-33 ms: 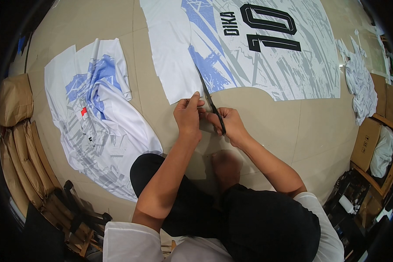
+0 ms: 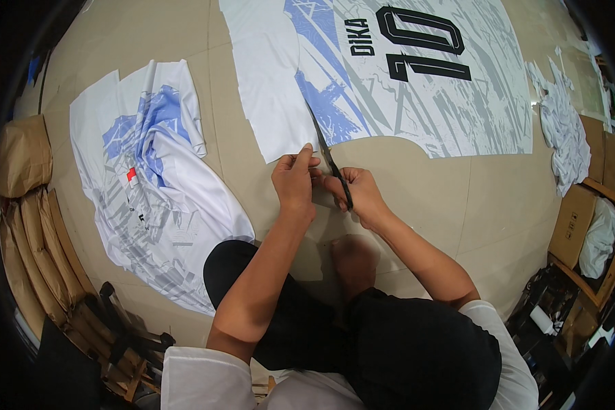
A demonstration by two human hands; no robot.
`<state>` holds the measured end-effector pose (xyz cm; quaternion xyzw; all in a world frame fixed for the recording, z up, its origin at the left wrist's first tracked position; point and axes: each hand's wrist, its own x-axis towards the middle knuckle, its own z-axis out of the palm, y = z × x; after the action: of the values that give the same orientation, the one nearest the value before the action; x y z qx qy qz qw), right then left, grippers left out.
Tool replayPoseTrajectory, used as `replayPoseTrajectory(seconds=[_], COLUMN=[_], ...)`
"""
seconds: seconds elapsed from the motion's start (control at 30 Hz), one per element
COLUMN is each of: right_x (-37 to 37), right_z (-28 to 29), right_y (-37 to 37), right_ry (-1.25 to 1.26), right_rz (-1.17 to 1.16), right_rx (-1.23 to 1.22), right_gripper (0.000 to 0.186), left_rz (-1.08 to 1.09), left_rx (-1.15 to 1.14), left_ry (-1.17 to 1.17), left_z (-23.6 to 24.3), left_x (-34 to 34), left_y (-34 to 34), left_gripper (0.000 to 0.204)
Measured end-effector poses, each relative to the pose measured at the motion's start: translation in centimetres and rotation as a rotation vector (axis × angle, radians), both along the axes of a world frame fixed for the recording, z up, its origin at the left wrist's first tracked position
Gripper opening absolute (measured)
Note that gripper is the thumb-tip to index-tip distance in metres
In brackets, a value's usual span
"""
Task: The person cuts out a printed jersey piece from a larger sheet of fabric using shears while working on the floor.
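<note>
A printed jersey panel (image 2: 417, 113), white and grey with blue patches and large black lettering, lies flat on the floor ahead of me. Along its left side runs a plain white fabric margin (image 2: 263, 89). My left hand (image 2: 296, 179) pinches the near corner of that margin between thumb and fingers. Long dark scissors (image 2: 330, 158) are gripped in my right hand (image 2: 359, 197), fingers wrapped round the handles. Their blades point away from me and lie at the line between the white margin and the blue print. The exact blade opening is hard to make out.
To the left a crumpled jersey piece (image 2: 164, 178) is spread on the tiled floor (image 2: 417, 212). White fabric scraps (image 2: 560, 130) lie at the right. Brown paper-wrapped bundles (image 2: 44, 253) line the left edge; a cardboard box (image 2: 574, 222) stands right. My bare foot (image 2: 355, 266) is close below my hands.
</note>
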<state>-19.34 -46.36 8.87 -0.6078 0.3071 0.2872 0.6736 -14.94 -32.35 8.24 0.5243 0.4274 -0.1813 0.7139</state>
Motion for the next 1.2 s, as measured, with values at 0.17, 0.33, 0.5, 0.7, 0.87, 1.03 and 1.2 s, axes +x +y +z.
replayPoseTrajectory(seconds=[0.17, 0.33, 0.5, 0.7, 0.87, 1.03, 1.2], right_x=[0.1, 0.3, 0.5, 0.7, 1.0, 1.1, 0.9], right_z=[-0.4, -0.8, -0.5, -0.3, -0.2, -0.3, -0.3], right_y=[0.0, 0.2, 0.2, 0.1, 0.1, 0.1, 0.2], right_ry=[0.013, -0.001, 0.008, 0.000, 0.013, 0.018, 0.005], right_rz=[-0.034, -0.067, -0.089, -0.085, -0.073, -0.072, -0.087], right_rx=[0.062, 0.064, 0.076, 0.055, 0.043, 0.056, 0.066], right_gripper=[0.028, 0.031, 0.030, 0.029, 0.029, 0.028, 0.027], left_rz=[0.003, 0.003, -0.021, -0.027, -0.011, -0.015, 0.040], left_rx=[0.015, -0.009, -0.014, -0.027, -0.013, -0.003, 0.003], left_ry=[-0.004, -0.009, -0.010, -0.023, -0.038, -0.047, -0.050], left_z=[0.1, 0.0, 0.0, 0.3, 0.2, 0.0, 0.2], left_x=[0.0, -0.1, -0.2, -0.2, -0.2, -0.2, 0.0], left_y=[0.0, -0.1, 0.2, 0.0, 0.0, -0.1, -0.4], left_gripper=[0.027, 0.027, 0.026, 0.027, 0.027, 0.027, 0.027])
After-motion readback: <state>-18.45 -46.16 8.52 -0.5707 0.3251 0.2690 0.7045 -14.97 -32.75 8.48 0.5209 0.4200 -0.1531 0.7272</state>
